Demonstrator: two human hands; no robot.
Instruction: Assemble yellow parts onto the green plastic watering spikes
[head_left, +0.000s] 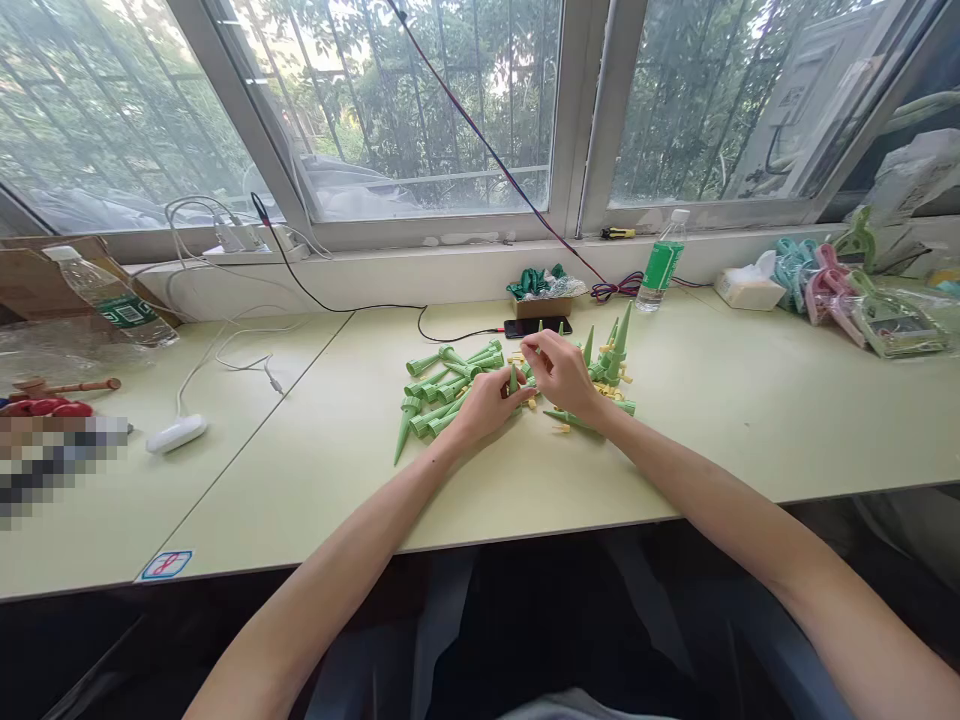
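Observation:
My left hand (486, 404) is closed around a green plastic watering spike (513, 380), its pointed tip showing above the fingers. Just right of it, my right hand (564, 372) hovers with fingers curled in a pinch; whatever is between the fingertips is too small to make out. More green spikes (444, 388) lie in a heap beside my left hand, their ribbed caps mostly turned towards me. Beyond my right wrist several spikes (619, 345) stand point up among small yellow plastic pieces (561, 429). One green spike (576, 418) lies partly under my right wrist.
Behind the hands, a phone (517, 328) on a black cable lies before a small box (541, 306). A water bottle (661, 268), a tissue pack (748, 290) and bagged plastic clips (829, 295) sit to the right. At left are a white charger (177, 434) and another bottle (112, 302).

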